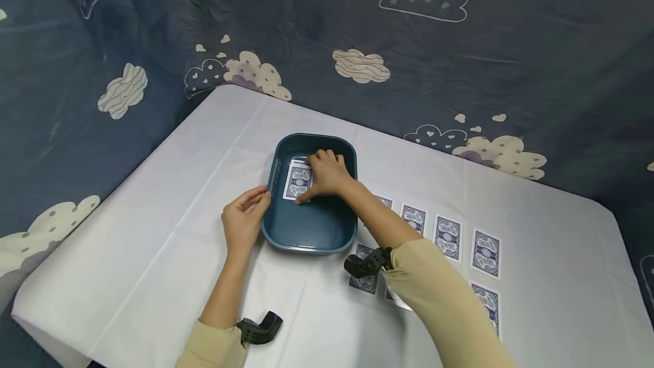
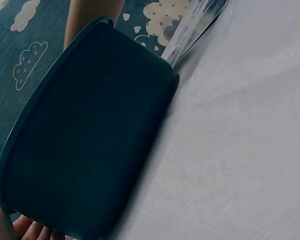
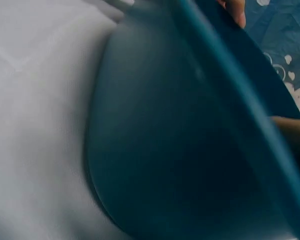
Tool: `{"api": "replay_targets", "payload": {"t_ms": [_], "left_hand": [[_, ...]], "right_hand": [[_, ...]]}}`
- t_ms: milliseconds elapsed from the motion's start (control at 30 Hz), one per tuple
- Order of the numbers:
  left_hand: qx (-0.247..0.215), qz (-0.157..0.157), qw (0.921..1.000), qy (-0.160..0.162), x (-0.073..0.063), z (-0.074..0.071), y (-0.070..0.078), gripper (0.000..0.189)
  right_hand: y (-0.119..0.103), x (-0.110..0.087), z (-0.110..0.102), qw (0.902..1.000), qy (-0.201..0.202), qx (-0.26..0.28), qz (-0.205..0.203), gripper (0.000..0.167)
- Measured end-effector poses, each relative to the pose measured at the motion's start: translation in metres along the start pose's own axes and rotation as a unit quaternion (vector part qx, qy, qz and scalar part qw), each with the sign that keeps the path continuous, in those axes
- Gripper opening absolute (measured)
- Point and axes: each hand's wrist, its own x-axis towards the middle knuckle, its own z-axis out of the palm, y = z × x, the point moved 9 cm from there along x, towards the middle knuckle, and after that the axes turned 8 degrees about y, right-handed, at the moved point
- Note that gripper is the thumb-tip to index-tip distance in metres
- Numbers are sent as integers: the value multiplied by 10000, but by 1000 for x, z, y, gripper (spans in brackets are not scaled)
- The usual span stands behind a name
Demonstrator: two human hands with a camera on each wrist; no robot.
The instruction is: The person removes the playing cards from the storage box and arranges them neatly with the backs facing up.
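Note:
A dark teal plastic basin (image 1: pixel 306 231) stands on the table. My left hand (image 1: pixel 244 217) holds its left rim, thumb against the edge; in the left wrist view the fingers (image 2: pixel 35 231) curl under that rim. Inside the basin, blue-backed playing cards (image 1: pixel 298 180) lie face down, slightly offset from each other. Over them reaches my right hand (image 1: pixel 329 175), its thumb at the near end and its fingertips at the far end, gripping a card that the hand partly covers. The right wrist view shows mostly the basin's outer wall (image 3: pixel 155 125), not the cards.
Several face-down playing cards lie in rows on the white-covered table (image 1: pixel 163 243) right of the basin, among them a card (image 1: pixel 448 237) and another card (image 1: pixel 486 253). My right forearm partly hides some. A dark cloud-patterned cloth (image 1: pixel 306 27) hangs behind the table.

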Motion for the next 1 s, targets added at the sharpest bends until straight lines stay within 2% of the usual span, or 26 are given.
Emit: {"api": "replay_targets", "payload": {"t_ms": [100,367,533,800,900,1000], "left_hand": [[-31,-4,10000,-10,-1,2,0,19],[-36,-76,9999,66,-2,-1,-1,19],[25,-203,9998,-3,-2,-2,-1,20],[213,-246,9994,-92,-13,0,28,22],[201,-237,9995,-75,-12,0,28,22],[129,-242,9996,-76,-8,2,18,21]], "right_hand": [[5,0,3,9999,-25,105,124,92],[-4,-5,-8,9990,387,160,-145,91],[-7,-9,-17,9980,593,148,-179,93],[-6,-16,-25,9967,765,140,-245,90],[-6,-20,-32,9950,929,275,-236,89],[-3,-25,-40,9925,1121,447,-195,88]]}}
